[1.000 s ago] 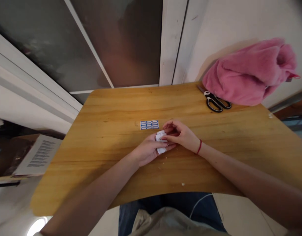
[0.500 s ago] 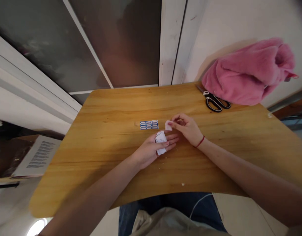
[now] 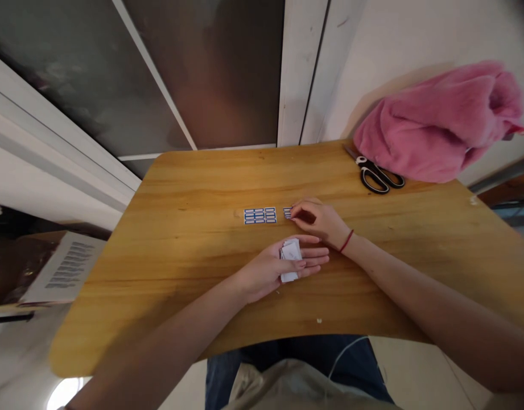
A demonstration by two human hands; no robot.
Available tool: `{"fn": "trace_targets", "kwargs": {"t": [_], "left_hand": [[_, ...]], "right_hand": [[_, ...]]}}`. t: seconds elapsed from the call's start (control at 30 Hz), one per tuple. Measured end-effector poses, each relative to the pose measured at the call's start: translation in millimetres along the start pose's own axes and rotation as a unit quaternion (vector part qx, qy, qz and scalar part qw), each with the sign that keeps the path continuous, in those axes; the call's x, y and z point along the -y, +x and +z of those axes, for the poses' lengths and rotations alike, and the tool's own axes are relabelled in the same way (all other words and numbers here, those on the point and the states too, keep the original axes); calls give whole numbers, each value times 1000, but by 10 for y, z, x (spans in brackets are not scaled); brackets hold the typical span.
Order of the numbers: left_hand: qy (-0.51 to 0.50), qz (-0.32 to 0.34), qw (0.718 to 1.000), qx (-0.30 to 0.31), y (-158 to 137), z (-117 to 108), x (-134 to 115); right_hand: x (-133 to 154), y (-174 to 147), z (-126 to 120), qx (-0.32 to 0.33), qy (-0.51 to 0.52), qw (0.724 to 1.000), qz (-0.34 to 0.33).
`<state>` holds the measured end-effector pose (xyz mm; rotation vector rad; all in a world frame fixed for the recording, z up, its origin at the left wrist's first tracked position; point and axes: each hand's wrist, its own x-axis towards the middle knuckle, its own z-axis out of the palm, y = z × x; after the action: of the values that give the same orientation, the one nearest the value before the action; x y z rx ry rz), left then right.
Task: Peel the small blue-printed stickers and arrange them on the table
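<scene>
In my left hand (image 3: 270,267), palm up, rests a small stack of white paper slips (image 3: 291,259), pinned under the thumb with the other fingers stretched out. My right hand (image 3: 319,219) is just beyond it, fingertips down at the table. They pinch a small blue-and-white label piece (image 3: 287,213), partly covered by the fingers. A short gap to its left lies a label sheet (image 3: 260,215) with blue-bordered white boxes, flat on the wood. A red string circles my right wrist.
The wooden table (image 3: 193,228) has a curved front edge by my lap. Black-handled scissors (image 3: 375,175) lie at the back right, against a pink plush bundle (image 3: 441,125). A cardboard box (image 3: 63,267) stands left of the table. Small white scraps dot the front.
My right hand has lowered the small piece to the table, right of the label sheet, its blue pattern now showing. My left hand with the slips has shifted right and nearer to me.
</scene>
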<state>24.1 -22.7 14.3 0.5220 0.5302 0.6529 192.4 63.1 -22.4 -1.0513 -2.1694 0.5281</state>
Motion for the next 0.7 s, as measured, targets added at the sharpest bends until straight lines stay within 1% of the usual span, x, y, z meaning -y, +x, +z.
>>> {"fn": "trace_targets", "kwargs": {"t": [0.17, 0.23, 0.27, 0.33, 0.43, 0.47, 0.5, 0.53, 0.6, 0.7], "left_hand": [[-11, 26, 999, -24, 11, -18, -26], [-14, 29, 999, -27, 7, -18, -29], [-14, 27, 999, -25, 4, -18, -29], [-13, 22, 1000, -13, -3, -22, -29], [-8, 22, 1000, -5, -8, -38, -33], [-5, 24, 1000, -9, -6, -45, -37], [-1, 25, 1000, -15, -3, -52, -42], [6, 25, 999, -22, 2, -59, -48], [24, 25, 999, -38, 17, -73, -59], [48, 38, 995, -75, 42, -97, -67]], "right_hand": [[-20, -16, -7, 26, -20, 997, -68], [-20, -20, -9, 27, -20, 997, -70], [-13, -21, -14, 17, -17, 998, -62], [22, -26, -38, -33, -5, 999, -32], [122, -38, -100, -148, 12, 989, 4], [164, -46, -120, -174, 19, 985, 6], [209, -57, -138, -185, 28, 982, 5], [254, -71, -150, -184, 40, 982, 4], [340, -105, -155, -149, 73, 986, -1], [432, -151, -108, -42, 128, 991, -9]]}}
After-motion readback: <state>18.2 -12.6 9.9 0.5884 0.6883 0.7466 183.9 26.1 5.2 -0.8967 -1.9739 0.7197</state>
